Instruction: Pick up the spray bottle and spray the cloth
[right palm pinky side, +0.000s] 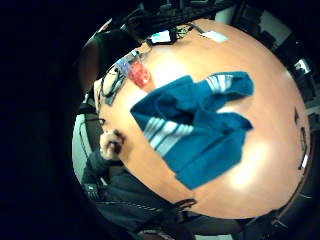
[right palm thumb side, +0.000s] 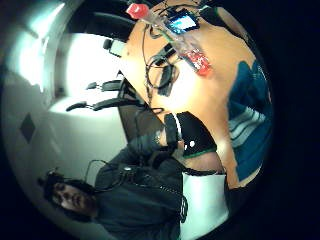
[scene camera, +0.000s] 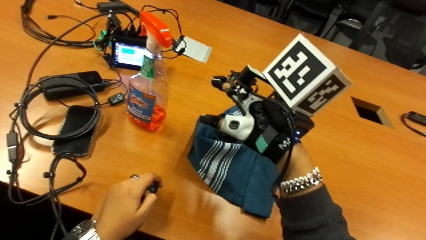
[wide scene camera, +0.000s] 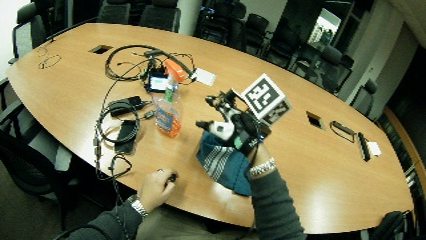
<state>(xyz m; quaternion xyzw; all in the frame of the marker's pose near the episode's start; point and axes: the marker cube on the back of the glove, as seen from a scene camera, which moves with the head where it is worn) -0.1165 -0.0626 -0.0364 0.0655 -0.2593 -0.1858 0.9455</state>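
- Outside view: the spray bottle (scene camera: 148, 82) stands upright on the wooden table (scene camera: 266, 60), well in from the person's edge, with a phone (scene camera: 74, 129) and looped cables (scene camera: 40, 107) on its far side from the cloth. The blue striped cloth (scene camera: 229, 165) lies crumpled just beside it, nearer that edge. The gloved right hand (scene camera: 263, 125) hovers above the cloth's upper end, not touching the bottle. I cannot tell how far its fingers are spread, nor whether they pinch any cloth. The bare hand (scene camera: 130, 202) rests at the person's edge, curled round a small dark object.
- Wide outside view: the bottle (wide scene camera: 169, 102) sits towards the middle of the long oval table (wide scene camera: 80, 65), between the cable clutter and the cloth (wide scene camera: 223, 162), with the hand (wide scene camera: 236, 131) raised over the cloth.
- Little-finger palm view: the cloth (right palm pinky side: 197, 127) spreads across bare tabletop; the bottle (right palm pinky side: 135, 70) stands apart beyond it.
- Thumb palm view: the bottle (right palm thumb side: 172, 37) stands amid cables near a small lit screen (right palm thumb side: 181, 22).
- Handling, as a judgement: the bottle is clear plastic, seemingly only part full of orange liquid, so light, rigid and perhaps slick. Take it round the narrow neck below the orange trigger head, a finger free for the trigger. The cloth is soft and will not resist.
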